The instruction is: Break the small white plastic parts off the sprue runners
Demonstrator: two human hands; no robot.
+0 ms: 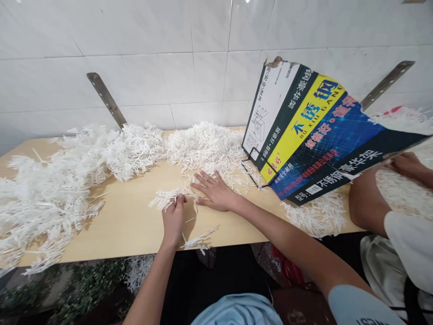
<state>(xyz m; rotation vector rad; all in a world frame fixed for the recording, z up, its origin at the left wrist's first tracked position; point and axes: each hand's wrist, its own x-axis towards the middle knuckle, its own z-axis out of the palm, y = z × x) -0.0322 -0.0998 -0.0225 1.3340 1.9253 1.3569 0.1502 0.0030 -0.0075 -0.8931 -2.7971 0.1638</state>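
My left hand (174, 220) is closed, with thumb and fingers pinching a small bunch of white branched sprigs (162, 200) just above the table. Beside it, my right hand (218, 193) lies palm down with its fingers spread, at the front edge of a heap of loose white sprigs (206, 144). Whether a sprig lies under the right palm is hidden. A few stray sprigs (199, 239) rest near the table's front edge, close to my left wrist. The sprigs look like thin plastic twigs.
Large piles of white sprigs (40, 194) cover the left of the wooden table (118, 225). A printed cardboard sheet (304, 140) stands at right as a divider. Beyond it another person's arm (367, 198) shows by more sprigs. A tiled wall (209, 76) with metal brackets (106, 100) rises behind.
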